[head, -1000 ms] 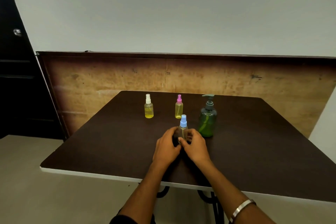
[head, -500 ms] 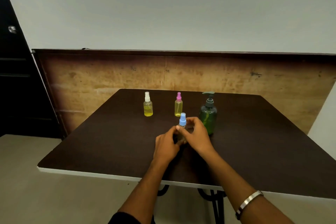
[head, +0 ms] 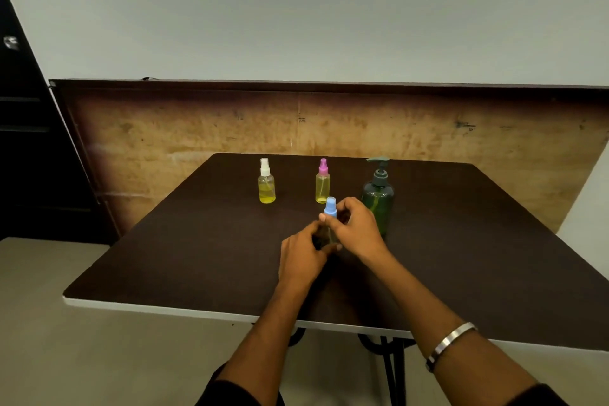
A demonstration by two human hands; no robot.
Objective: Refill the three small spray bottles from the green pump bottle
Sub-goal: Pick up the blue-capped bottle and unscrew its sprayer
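From the head view, the right hand [head: 357, 227] is now sitting higher on the blue-capped spray bottle [head: 330, 208] than a second ago, when both hands were cupping the bottle's body low down; its thumb and fingers are now curling round the neck just under the cap. The left hand [head: 304, 255] is staying where it was, its fingers curling round the lower body of the bottle and hiding most of it, so how much liquid it holds cannot be told. The bottle is standing upright near the middle of the dark table [head: 164, 250], as before.

The other bottles are not moving. Behind the hands, the white-capped spray bottle [head: 266, 182] and the pink-capped spray bottle [head: 322, 182] are standing apart in a row, both small clear plastic cylinders with rounded shoulders and yellow liquid in the lower part. To their right, just behind the right hand, the green pump bottle [head: 379, 198] is standing upright: a wider, translucent green body with a dark, beak-shaped pump head.

The table top is looking matt and dark brown, with a thin pale edge along the near side and black curved metal legs underneath. A plain metal bangle [head: 449, 343] is circling the right forearm. A worn, mottled wooden panel [head: 197, 128] is running along the pale wall behind.
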